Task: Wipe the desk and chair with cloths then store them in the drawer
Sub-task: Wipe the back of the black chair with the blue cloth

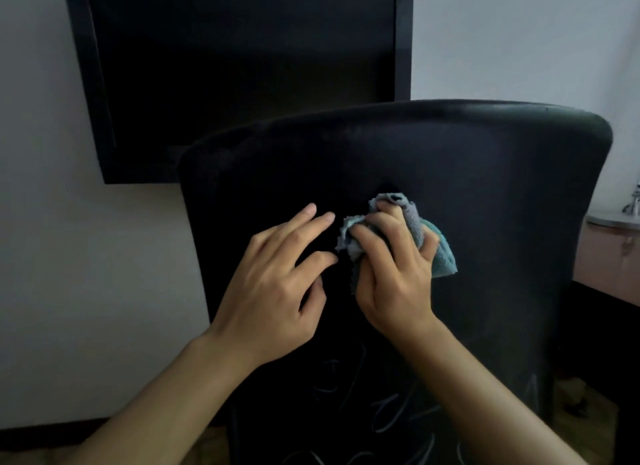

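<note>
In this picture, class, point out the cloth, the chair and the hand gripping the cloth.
cloth (441, 253): head view, teal fold.
chair (485, 173): head view, bare backrest.
right hand (394, 274): head view, back of hand.

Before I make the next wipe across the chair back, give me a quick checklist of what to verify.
1. Cloth gripped: ok, right hand holds it bunched.
2. Cloth against the chair back: ok, it looks pressed on.
3. Left hand free: ok, fingers spread, holding nothing.
4. Wipe path clear: not ok to the left, the left hand lies beside the cloth.
5. Second cloth: cannot tell, grey and teal may be one bundle.
6. Drawer: cannot tell, none in view.
</note>
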Demonstrator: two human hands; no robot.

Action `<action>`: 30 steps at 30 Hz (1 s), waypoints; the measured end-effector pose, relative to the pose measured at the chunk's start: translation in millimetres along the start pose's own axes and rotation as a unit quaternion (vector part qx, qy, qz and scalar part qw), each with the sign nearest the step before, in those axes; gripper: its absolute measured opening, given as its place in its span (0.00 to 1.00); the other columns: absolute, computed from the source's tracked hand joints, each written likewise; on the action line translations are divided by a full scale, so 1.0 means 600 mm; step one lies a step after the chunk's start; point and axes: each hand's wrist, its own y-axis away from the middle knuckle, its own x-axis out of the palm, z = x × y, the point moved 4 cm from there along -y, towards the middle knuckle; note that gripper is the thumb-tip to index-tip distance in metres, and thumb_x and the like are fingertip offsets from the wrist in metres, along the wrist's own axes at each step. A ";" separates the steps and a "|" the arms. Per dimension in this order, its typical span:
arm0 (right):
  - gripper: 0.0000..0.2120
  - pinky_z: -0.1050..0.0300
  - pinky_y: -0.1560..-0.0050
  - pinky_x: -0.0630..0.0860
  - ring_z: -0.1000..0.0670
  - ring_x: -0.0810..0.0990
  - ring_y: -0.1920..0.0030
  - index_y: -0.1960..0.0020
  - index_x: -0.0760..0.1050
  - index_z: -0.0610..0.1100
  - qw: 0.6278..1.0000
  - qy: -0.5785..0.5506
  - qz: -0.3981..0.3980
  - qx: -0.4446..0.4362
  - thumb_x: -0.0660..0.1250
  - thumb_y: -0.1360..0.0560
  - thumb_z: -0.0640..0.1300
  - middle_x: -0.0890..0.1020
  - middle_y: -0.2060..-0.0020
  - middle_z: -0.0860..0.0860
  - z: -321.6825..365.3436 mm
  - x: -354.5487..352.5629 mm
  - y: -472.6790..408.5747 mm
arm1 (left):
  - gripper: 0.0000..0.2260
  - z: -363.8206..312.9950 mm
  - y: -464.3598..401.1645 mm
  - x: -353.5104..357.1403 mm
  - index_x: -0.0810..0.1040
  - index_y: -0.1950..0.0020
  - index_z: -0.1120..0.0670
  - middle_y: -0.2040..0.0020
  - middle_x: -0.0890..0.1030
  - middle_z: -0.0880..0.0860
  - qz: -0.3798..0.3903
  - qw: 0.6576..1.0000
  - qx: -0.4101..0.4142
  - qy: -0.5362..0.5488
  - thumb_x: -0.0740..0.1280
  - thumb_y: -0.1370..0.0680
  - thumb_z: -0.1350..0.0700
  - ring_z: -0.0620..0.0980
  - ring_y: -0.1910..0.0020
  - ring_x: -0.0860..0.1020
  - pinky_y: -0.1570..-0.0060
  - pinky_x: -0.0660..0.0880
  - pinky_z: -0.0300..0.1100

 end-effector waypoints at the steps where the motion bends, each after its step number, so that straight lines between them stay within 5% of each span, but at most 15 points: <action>1: 0.15 0.47 0.47 0.66 0.42 0.78 0.37 0.51 0.83 0.37 1.000 0.003 0.006 -0.009 0.56 0.20 0.36 0.82 0.50 0.41 0.003 0.000 0.003 | 0.12 0.002 0.004 0.001 0.81 0.43 0.54 0.26 0.69 0.53 0.003 1.000 0.001 -0.001 0.65 0.24 0.59 0.50 0.22 0.60 0.28 0.59 0.44; 7: 0.15 0.44 0.38 0.67 0.43 0.71 0.30 0.39 0.77 0.39 0.999 -0.009 0.030 -0.036 0.60 0.23 0.34 0.78 0.38 0.40 0.004 0.009 0.049 | 0.15 0.011 0.018 0.008 0.79 0.39 0.55 0.24 0.68 0.54 -0.010 1.000 0.003 -0.011 0.65 0.25 0.60 0.51 0.22 0.59 0.26 0.57 0.46; 10: 0.24 0.43 0.30 0.64 0.45 0.66 0.26 0.31 0.72 0.39 0.990 -0.035 0.128 -0.045 0.63 0.28 0.34 0.71 0.30 0.42 0.035 0.010 0.148 | 0.20 0.016 0.037 0.019 0.75 0.32 0.55 0.23 0.64 0.54 0.003 1.000 -0.007 -0.024 0.65 0.25 0.60 0.52 0.21 0.57 0.24 0.55 0.50; 15: 0.21 0.47 0.28 0.63 0.51 0.62 0.24 0.27 0.69 0.45 0.935 -0.081 0.310 -0.153 0.57 0.20 0.42 0.67 0.26 0.49 0.067 -0.001 0.234 | 0.26 0.025 0.068 0.029 0.68 0.25 0.54 0.21 0.59 0.55 0.034 0.998 -0.007 -0.049 0.64 0.24 0.61 0.53 0.20 0.54 0.23 0.54 0.53; 22: 0.17 0.41 0.26 0.60 0.44 0.65 0.25 0.33 0.75 0.39 0.967 -0.139 0.199 -0.082 0.57 0.19 0.38 0.71 0.29 0.44 0.059 0.028 0.099 | 0.28 0.036 0.126 0.023 0.64 0.23 0.55 0.21 0.60 0.55 0.028 0.996 -0.080 -0.011 0.63 0.24 0.59 0.53 0.21 0.55 0.25 0.59 0.48; 28: 0.13 0.44 0.30 0.67 0.46 0.67 0.27 0.37 0.79 0.41 0.859 -0.227 0.395 -0.233 0.64 0.21 0.39 0.72 0.30 0.44 0.139 0.015 0.262 | 0.26 0.056 0.195 0.026 0.65 0.24 0.54 0.21 0.60 0.54 0.049 0.988 -0.148 -0.008 0.61 0.22 0.57 0.51 0.21 0.55 0.28 0.63 0.47; 30: 0.13 0.46 0.31 0.69 0.46 0.67 0.27 0.37 0.79 0.42 0.854 -0.209 0.400 -0.258 0.66 0.21 0.41 0.72 0.30 0.44 0.132 0.027 0.245 | 0.26 0.062 0.221 0.031 0.64 0.23 0.53 0.21 0.59 0.52 0.061 0.984 -0.167 0.000 0.61 0.22 0.56 0.50 0.21 0.55 0.28 0.64 0.46</action>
